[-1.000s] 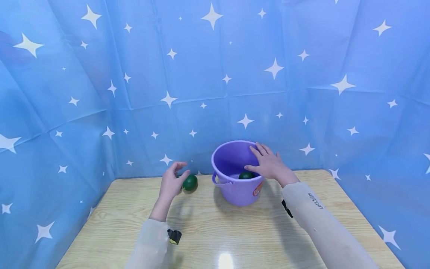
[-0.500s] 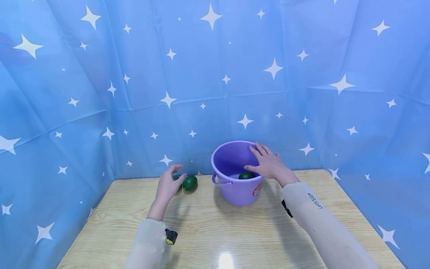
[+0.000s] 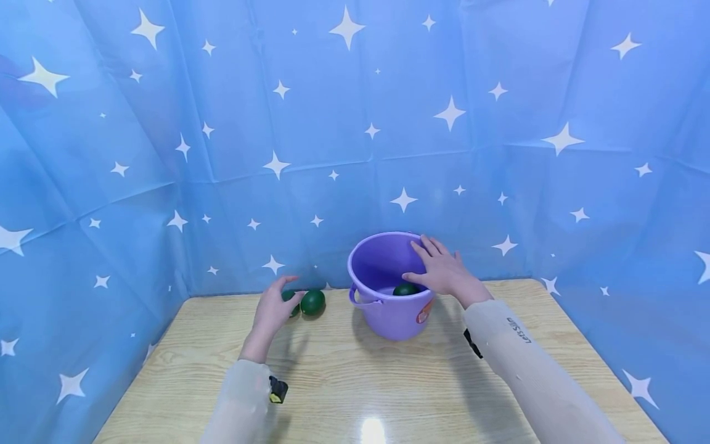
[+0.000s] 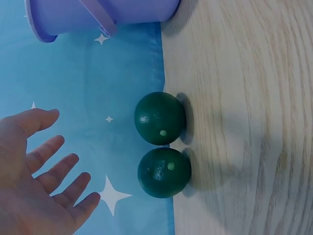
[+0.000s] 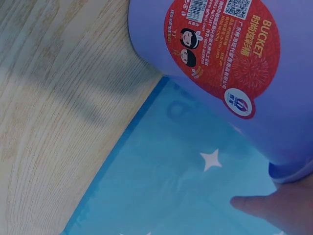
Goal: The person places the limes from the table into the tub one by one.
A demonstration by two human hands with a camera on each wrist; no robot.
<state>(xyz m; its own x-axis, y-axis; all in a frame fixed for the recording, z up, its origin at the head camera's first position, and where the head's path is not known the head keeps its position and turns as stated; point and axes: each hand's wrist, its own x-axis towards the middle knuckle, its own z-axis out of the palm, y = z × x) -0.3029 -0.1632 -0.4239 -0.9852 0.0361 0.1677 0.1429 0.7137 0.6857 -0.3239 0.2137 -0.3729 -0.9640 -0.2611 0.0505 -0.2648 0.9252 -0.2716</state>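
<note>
Left hand [image 3: 272, 310] is open, fingers spread and relaxed, holding nothing. It hovers just over two green balls at the back-left of the wooden table [image 3: 355, 382], against the blue star-print backdrop [image 3: 222, 123]. The near ball [image 4: 164, 172] and the far ball [image 4: 160, 118] sit touching or nearly so, side by side at the table's back edge. In the left wrist view the palm [image 4: 34, 181] faces them with a clear gap, no contact yet.

Further right, the purple bucket [image 3: 388, 308] stands upright on the table, handle down on its left side. One green ball [image 3: 405, 289] already lies inside, on the bottom.

Right hand [image 3: 444, 271] rests on the bucket's rim, fingers fairly straight over the top edge, thumb inside. It looks like steadying rather than a grip. The right wrist view shows only a fingertip [image 5: 274, 205] next to the red label [image 5: 225, 54].

Judgement on progress: one ball in, two out on the table. Neither is picked up yet, so roughly a third done.
</note>
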